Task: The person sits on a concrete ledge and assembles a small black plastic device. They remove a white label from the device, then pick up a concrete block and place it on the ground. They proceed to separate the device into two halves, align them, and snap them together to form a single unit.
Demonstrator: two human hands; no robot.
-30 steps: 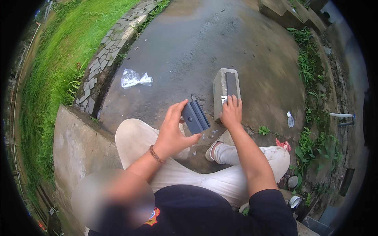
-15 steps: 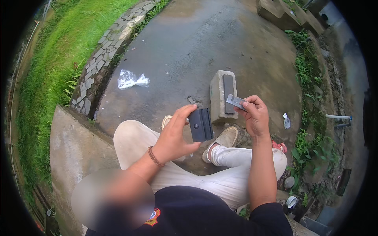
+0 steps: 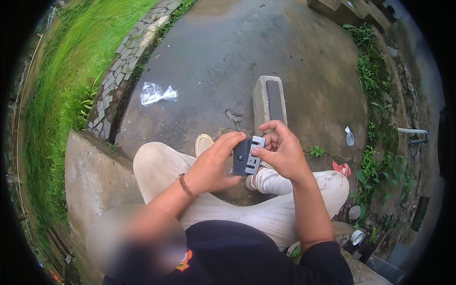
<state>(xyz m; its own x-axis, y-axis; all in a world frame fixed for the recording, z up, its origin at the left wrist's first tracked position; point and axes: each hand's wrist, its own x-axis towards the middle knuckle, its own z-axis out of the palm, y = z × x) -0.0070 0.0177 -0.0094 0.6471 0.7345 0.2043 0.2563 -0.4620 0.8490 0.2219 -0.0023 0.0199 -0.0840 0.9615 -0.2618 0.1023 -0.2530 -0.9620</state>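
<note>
Over my lap, my left hand grips a black block by its ends, thumb at the near end and fingers at the far end. The block has a round knob on its face. My right hand pinches a flat silver-grey metal plate with slots and small holes. It lies over the block's right side, seemingly against it; the exact contact cannot be made out. Beyond my hands a pale concrete block stands on the ground, with a long dark grey bar lying on top.
A knotted clear plastic bag lies on the wet concrete at left, and a smaller one at right. Red cloth is beside my right knee. A white cup-like thing lies lower right. Grass and a stone-paved edge run along the left.
My right hand has moved left and down, bringing the metal plate from above the concrete block onto the black block's right side. My left hand still holds the black block.
</note>
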